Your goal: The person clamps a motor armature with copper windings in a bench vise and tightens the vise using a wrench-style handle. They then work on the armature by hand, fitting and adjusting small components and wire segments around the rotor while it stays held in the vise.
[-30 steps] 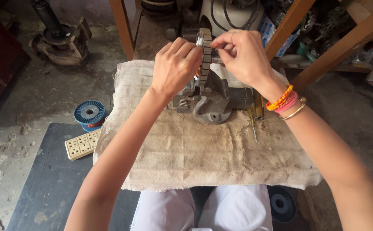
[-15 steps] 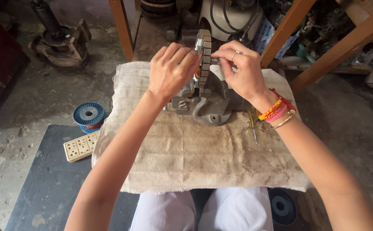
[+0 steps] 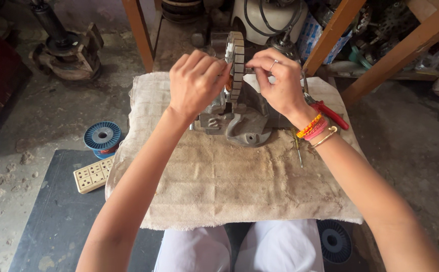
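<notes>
A round laminated stator core (image 3: pixel 236 60) stands on edge in a grey metal housing (image 3: pixel 239 123) on a cloth-covered stand (image 3: pixel 229 181). My left hand (image 3: pixel 197 83) is curled against the core's left face, fingertips on its rim. From the right, my right hand (image 3: pixel 280 83) pinches a thin part against the core. Bangles and a ring show on that arm. What the fingertips pinch is too small to make out.
Red-handled pliers (image 3: pixel 330 113) and a small screwdriver (image 3: pixel 298 148) lie on the cloth near my right wrist. A blue wire spool (image 3: pixel 101 137) and a white socket strip (image 3: pixel 93 175) sit at left. Wooden frame legs (image 3: pixel 139 30) and machine parts crowd the back.
Both hands stay on the core; the right hand has shifted slightly down and left along its rim. The camera view has tilted a little.
</notes>
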Tool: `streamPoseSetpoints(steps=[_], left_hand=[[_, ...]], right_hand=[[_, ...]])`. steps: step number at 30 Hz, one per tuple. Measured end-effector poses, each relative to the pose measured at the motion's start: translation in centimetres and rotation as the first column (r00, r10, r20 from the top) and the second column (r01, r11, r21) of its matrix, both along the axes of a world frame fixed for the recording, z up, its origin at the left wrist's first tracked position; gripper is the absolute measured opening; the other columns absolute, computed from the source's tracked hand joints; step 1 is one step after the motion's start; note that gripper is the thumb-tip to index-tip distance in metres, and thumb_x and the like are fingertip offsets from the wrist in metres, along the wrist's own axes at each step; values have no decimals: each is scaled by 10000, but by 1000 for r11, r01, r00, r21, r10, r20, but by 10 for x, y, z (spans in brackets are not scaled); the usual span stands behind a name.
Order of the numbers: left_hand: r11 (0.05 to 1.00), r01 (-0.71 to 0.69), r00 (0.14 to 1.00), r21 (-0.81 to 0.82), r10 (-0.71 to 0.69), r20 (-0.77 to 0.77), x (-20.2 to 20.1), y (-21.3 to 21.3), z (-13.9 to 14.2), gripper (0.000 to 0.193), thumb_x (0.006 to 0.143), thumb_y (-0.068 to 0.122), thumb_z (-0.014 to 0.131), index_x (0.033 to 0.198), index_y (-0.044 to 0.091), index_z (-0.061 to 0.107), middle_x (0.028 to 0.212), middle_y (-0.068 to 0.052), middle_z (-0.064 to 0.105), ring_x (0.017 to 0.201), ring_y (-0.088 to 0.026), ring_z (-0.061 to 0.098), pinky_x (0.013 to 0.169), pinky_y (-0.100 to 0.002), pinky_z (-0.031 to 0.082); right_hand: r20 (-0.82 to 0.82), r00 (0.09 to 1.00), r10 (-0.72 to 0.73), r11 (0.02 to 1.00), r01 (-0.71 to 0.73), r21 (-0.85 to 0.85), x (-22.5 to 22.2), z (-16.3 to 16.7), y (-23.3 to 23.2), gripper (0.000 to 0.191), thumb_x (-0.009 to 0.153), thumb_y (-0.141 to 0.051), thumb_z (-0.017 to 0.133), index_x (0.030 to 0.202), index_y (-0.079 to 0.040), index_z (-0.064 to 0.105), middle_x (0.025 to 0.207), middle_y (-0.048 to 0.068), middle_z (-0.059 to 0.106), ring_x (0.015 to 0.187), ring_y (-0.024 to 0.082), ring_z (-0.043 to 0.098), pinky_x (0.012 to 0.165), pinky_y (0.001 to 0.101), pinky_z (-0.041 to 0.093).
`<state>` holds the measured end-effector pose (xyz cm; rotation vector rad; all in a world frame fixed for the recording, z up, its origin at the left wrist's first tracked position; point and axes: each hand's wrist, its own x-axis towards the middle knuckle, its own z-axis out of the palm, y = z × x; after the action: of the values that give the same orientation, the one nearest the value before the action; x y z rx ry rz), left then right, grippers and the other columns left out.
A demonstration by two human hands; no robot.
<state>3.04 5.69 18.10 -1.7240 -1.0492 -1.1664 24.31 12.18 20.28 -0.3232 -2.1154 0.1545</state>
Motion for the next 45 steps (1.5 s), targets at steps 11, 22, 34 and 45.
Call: streamPoseSetpoints(steps=[11,22,34,45], left_hand=[[882,314,830,-352,-75,552,-5,0,12,133,826,200,860,901,100,814,837,-17,794,764,-108,758,681,-265,582],[795,454,685,-402,-23,728,-10,12,-9,186,823,149,813,1005,114,812,911,-23,814,810,-100,776,721,-276,610],[785,474,821,-400,-229,524,28,-25,-58,779,979,329,639,1656,132,307,1677,-144,355,1548,-344,338,1318,-485,279],[873,361,853,-328,-167,494,45,-5,-81,829,921,195,710,1620,16,302,1628,-186,386,1514,-394,357,1282,-484,307]], right_hand=[[-73,997,-16,1000,17,20,-6,-13,10,247,938,161,638,1080,2,763,1062,107,721,879,182,744,732,258,618],[8,997,-78,997,78,-12,2,-22,14,274,911,158,630,1089,1,766,1045,117,701,858,209,709,704,301,545],[-16,993,-121,990,122,68,9,-27,7,318,901,171,612,1126,3,762,1076,135,694,906,256,726,760,324,587],[-15,994,-106,994,106,13,8,-34,-4,312,910,156,622,1135,-14,755,1071,119,708,903,254,727,758,316,577]])
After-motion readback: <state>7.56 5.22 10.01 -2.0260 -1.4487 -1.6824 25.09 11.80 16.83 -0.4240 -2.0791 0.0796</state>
